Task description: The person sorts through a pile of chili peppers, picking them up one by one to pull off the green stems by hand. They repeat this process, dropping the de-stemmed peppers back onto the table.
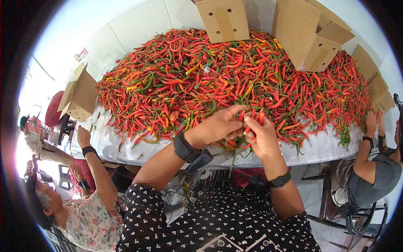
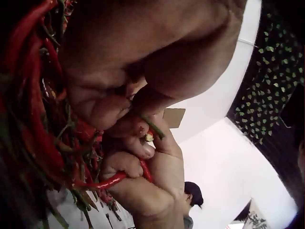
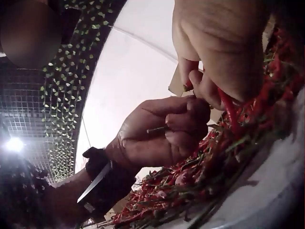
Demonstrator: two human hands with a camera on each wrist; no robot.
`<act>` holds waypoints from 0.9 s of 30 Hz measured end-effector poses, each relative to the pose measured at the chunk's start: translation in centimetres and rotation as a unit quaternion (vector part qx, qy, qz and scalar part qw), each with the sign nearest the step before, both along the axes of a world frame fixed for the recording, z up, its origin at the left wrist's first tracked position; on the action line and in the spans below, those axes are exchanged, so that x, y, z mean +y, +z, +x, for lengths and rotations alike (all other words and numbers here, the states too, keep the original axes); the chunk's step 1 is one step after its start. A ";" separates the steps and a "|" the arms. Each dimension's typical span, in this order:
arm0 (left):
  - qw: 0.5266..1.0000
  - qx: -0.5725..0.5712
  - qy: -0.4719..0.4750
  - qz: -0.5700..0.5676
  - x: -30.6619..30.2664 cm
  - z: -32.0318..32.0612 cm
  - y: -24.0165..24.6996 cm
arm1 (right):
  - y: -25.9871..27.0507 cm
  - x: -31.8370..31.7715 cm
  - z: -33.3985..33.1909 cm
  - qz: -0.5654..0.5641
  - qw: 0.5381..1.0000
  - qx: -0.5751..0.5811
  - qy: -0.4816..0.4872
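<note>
Both hands meet above the near edge of a large heap of red chilies [image 1: 235, 84]. My left hand [image 1: 218, 126] is curled, palm inward, and in the right wrist view a thin green stem [image 3: 157, 130] pokes out from the fingers of that left hand [image 3: 164, 131]. My right hand [image 1: 265, 138] holds several red chilies, their ends showing between thumb and fingers. In the left wrist view one red chili [image 2: 110, 182] juts from the right hand's [image 2: 155, 191] curled fingers. The fingertips of the two hands are close together; whether they touch is hidden.
Cardboard boxes [image 1: 224, 21] stand on the heap's far side, another box [image 1: 79, 94] at the left. The pale tabletop [image 1: 289, 155] shows along the near edge. People sit at the left and right ends, one person's hands [image 1: 371, 122] reaching to the heap.
</note>
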State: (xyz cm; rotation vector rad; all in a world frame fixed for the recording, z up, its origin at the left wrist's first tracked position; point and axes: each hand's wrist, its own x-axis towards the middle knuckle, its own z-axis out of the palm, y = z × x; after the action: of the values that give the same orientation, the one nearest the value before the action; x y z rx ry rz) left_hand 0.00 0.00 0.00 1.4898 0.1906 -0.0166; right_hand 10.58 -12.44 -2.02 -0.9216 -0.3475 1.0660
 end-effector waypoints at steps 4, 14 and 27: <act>0.998 -0.024 0.040 0.047 -0.5 0.0 0.2 | 0.2 0.3 -0.1 -0.027 0.997 -0.067 -0.014; 0.986 0.062 0.112 0.106 0.0 -1.5 0.2 | 0.1 -0.1 0.6 -0.008 0.996 -0.032 -0.082; 0.964 -0.018 0.135 0.227 -1.3 -2.0 0.3 | -0.1 0.0 -0.2 0.024 0.996 -0.022 -0.085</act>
State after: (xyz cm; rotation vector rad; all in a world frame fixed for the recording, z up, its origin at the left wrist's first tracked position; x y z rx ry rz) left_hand -2.01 -1.26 0.32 1.9079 0.3868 0.2909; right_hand 10.40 -12.47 -2.07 -0.9163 -0.3229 0.8799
